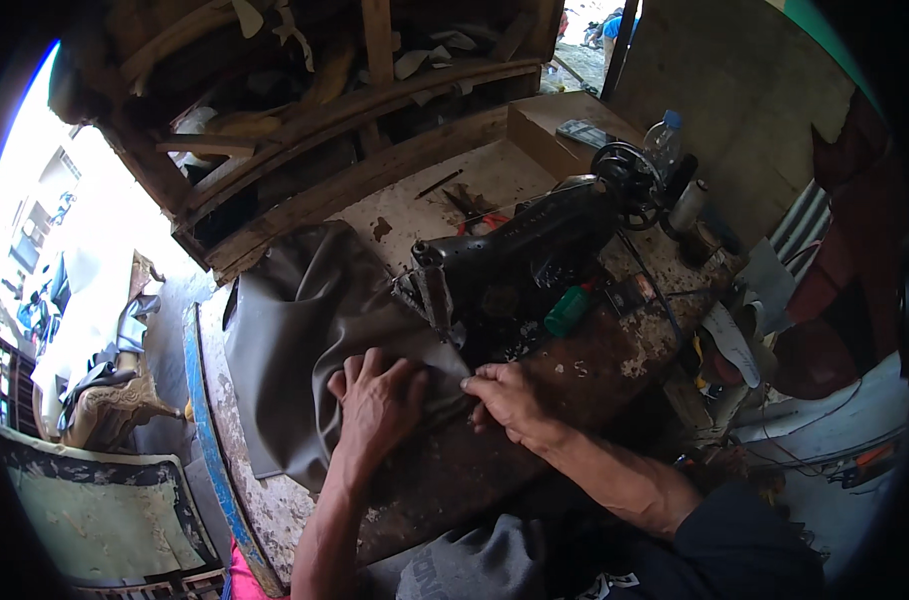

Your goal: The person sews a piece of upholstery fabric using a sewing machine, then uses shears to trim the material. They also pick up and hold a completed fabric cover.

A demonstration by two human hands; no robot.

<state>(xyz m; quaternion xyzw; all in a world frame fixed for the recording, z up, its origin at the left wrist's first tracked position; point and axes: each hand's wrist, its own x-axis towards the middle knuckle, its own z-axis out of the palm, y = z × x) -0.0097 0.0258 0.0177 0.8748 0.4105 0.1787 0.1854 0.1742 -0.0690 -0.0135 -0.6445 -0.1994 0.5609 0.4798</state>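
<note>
A large sheet of grey-brown leather-like material [289, 330] lies in folds over the left part of the worktable. My left hand [379, 395] presses on it with bent fingers, some bunched into the folds. My right hand [509, 402] pinches the material's right edge between thumb and fingers. Just beyond my hands stands a black sewing machine [534, 235], its needle end close to the edge I pinch. Whether the needle is in the material is too dark to tell.
A green-handled tool [569, 311] lies beside the machine. Red-handled scissors [474, 215] rest behind it. A thread spool [688, 205], a plastic bottle [662, 140] and a cardboard box [549, 125] stand at the back right. A wooden shelf [374, 120] with scraps borders the far side.
</note>
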